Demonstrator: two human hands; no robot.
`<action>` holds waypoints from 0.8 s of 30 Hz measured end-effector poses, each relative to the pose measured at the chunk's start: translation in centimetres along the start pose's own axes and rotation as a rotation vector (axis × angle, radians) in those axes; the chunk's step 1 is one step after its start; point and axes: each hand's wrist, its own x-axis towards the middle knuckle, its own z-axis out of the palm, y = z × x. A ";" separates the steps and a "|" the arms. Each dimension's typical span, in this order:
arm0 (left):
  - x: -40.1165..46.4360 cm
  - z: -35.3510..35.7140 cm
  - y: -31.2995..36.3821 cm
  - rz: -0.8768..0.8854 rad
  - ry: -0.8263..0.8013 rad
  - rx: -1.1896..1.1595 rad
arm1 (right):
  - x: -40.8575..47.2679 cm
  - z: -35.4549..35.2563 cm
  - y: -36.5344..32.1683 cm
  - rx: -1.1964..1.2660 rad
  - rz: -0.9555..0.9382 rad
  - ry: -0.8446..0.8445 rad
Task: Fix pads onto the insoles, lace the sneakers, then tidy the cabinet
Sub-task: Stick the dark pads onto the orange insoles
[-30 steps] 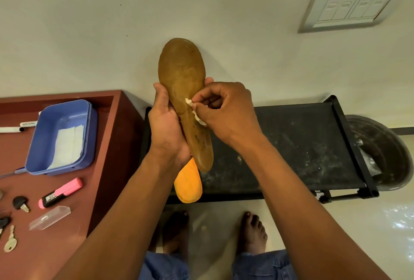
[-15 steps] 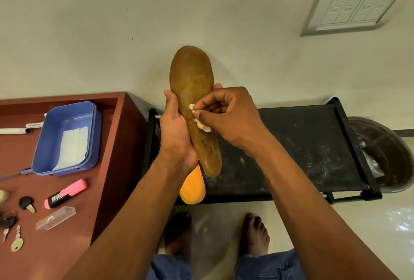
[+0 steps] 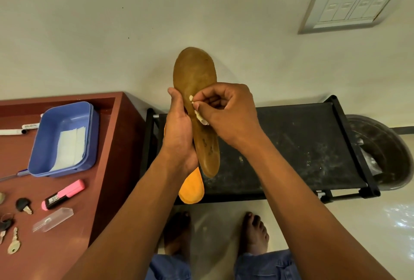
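My left hand (image 3: 179, 136) grips a brown insole (image 3: 194, 73) upright by its narrow middle, toe end pointing up toward the wall. A second, orange insole (image 3: 192, 186) sticks out below the same hand, behind the brown one. My right hand (image 3: 226, 111) pinches a small white pad (image 3: 199, 115) between thumb and fingertips and holds it against the brown insole's middle. Most of the pad is hidden by my fingers.
Under my hands stands a black shoe rack (image 3: 291, 145). A red-brown cabinet top (image 3: 107, 167) at left carries a blue tray (image 3: 65, 136) with white pads (image 3: 69, 149), a pink highlighter (image 3: 63, 194), a clear case (image 3: 53, 219), keys (image 3: 14, 243) and pens. A dark bin (image 3: 385, 152) stands right.
Both hands and the insoles have shifted slightly right and down in view. My right fingers keep working the white pad against the brown insole at the same spot.
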 end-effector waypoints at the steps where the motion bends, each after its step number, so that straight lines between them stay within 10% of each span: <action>1: 0.0 0.1 -0.1 -0.003 -0.007 0.020 | 0.0 0.1 0.1 0.000 -0.011 0.045; 6: -0.2 1.1 -0.9 -0.041 -0.060 0.132 | 0.4 -0.6 0.8 -0.027 -0.023 0.285; 13: 0.1 0.3 0.0 -0.013 -0.020 0.026 | 0.6 -0.7 0.1 0.130 0.069 -0.019; 24: -0.1 1.0 -0.3 -0.025 -0.056 0.168 | 0.5 -1.3 0.2 0.012 -0.039 0.078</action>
